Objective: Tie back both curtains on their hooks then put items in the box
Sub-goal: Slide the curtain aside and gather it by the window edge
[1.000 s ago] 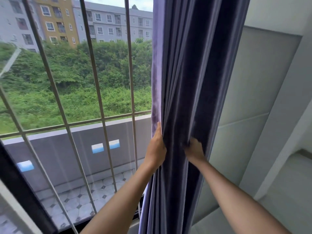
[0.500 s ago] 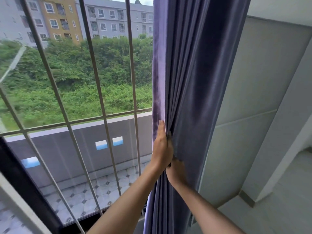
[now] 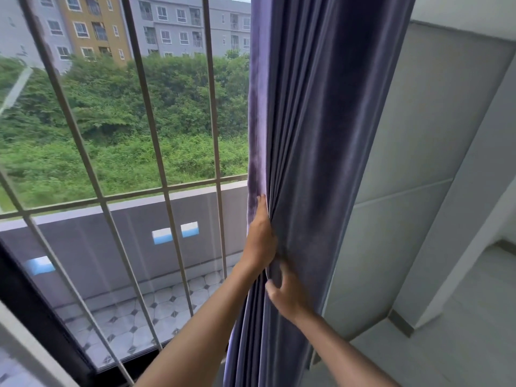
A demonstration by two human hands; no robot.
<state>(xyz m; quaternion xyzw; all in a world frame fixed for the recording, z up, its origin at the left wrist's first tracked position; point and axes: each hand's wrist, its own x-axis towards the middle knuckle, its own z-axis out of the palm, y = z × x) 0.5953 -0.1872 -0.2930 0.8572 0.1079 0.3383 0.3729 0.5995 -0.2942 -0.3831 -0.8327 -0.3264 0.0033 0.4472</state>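
Two hands work one purple curtain (image 3: 321,135), which hangs gathered in thick folds between the barred window (image 3: 156,152) and the grey wall (image 3: 405,163). No box shows from the head view. Left hand (image 3: 261,238) grips the curtain's window-side edge, fingers hidden in the folds, thumb up along the hem. Right hand (image 3: 287,296) sits just below it — fingers curled against the cloth, whether pinching it I cannot tell. Bare floor (image 3: 460,331) lies open to the right. Half a second ago the right hand was tucked under the left — now it is lower and apart.
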